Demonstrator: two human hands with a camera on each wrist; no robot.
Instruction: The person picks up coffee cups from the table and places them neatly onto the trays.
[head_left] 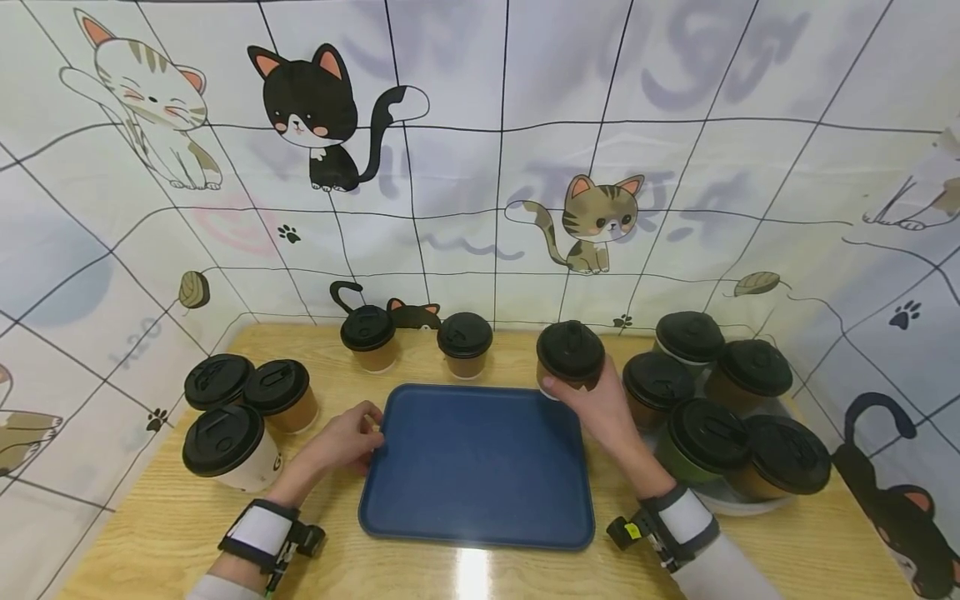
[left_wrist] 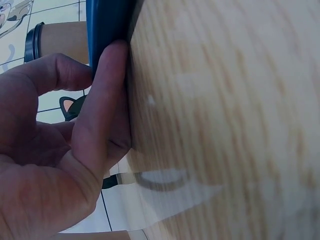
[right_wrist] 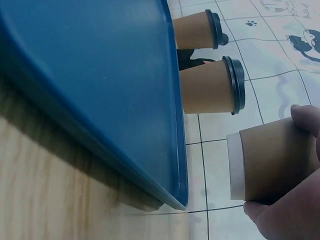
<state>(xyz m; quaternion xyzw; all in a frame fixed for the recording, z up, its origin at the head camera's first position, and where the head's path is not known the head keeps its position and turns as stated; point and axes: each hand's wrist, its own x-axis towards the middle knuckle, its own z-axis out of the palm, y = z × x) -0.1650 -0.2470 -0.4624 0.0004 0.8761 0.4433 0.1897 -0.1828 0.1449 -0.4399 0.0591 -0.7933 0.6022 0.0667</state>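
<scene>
My right hand (head_left: 600, 404) grips a paper coffee cup (head_left: 567, 354) with a black lid and brown sleeve, at the tray's far right corner. In the right wrist view the white base of this held cup (right_wrist: 275, 162) shows, raised beside the tray's edge. The blue tray (head_left: 476, 467) lies on the table with nothing on it. At its left edge, my left hand (head_left: 348, 437) pinches the rim. The left wrist view has the thumb on one side of the tray's edge (left_wrist: 107, 27) and the forefinger (left_wrist: 102, 90) on the other, low against the wood.
Two lidded cups, one at left (head_left: 369, 337) and one nearer the middle (head_left: 465, 344), stand behind the tray. Three cups (head_left: 232, 446) cluster at left. Several more (head_left: 708, 437) crowd a pale round holder (head_left: 738, 506) at right. A cat-print cloth (head_left: 465, 167) hangs behind the wooden table (head_left: 420, 575).
</scene>
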